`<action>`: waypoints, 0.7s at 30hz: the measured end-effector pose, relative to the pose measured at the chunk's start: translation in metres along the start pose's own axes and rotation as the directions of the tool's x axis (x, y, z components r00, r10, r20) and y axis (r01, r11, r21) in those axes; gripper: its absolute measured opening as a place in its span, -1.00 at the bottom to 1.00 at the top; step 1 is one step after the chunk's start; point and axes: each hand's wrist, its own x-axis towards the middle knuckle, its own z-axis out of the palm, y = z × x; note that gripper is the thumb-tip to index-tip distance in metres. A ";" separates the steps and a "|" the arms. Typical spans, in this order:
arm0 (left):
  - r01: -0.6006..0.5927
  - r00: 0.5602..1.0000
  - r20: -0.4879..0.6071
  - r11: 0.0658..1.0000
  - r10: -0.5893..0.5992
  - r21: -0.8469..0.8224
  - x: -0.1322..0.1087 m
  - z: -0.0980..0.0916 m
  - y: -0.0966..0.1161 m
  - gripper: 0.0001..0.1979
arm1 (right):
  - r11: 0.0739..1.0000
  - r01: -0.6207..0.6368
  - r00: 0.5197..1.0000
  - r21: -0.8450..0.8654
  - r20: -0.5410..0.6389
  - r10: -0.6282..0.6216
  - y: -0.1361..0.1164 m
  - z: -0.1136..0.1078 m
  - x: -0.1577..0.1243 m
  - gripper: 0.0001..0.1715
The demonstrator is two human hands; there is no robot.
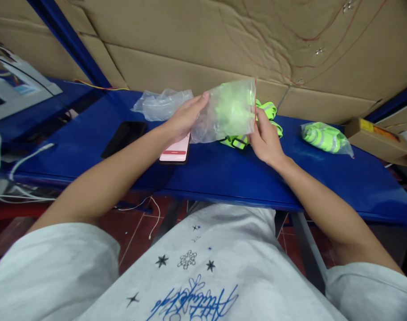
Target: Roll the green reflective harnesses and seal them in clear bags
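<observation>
A clear zip bag point(213, 113) with a red line along its right edge is stretched between my two hands above the table. My left hand point(188, 117) grips its left end, thumb on top. At the red-lined edge, my right hand point(266, 140) has its fingers closed on the bag's rim; the fingertips are partly hidden. Neon green reflective straps point(268, 108) with grey stripes and a black buckle point(239, 142) lie behind and below the bag. Green shows through the plastic, and I cannot tell how much of it is inside.
Under my left forearm are a lit phone point(175, 154) and a dark phone point(125, 136). Crumpled clear plastic point(161, 104) lies behind them. To the right sit a bagged green strap point(323, 137) and a cardboard box point(375, 140). White cables point(26, 162) run along the left; cardboard point(190, 49) backs the blue table point(223, 178).
</observation>
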 end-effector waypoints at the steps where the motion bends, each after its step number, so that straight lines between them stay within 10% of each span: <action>1: -0.028 0.999 -0.024 1.000 0.028 -0.005 0.001 -0.001 0.000 -0.69 | 0.987 -0.009 1.000 0.159 0.021 0.006 -0.007 0.003 -0.002 -0.01; 5: -0.094 0.995 -0.039 0.994 0.096 0.053 0.001 -0.002 0.001 -0.69 | 0.817 -0.142 0.990 0.559 0.096 0.106 -0.018 0.017 -0.005 0.14; 14: -0.133 0.985 0.119 0.988 0.124 0.074 -0.008 0.001 0.007 -0.84 | 0.818 -0.128 0.946 0.560 -0.180 0.271 0.010 -0.011 0.027 -0.39; 21: -0.138 0.986 -0.075 0.983 0.148 0.120 0.017 -0.027 0.011 -0.60 | 0.825 -0.239 0.923 0.513 -0.143 0.357 0.024 -0.011 0.033 0.10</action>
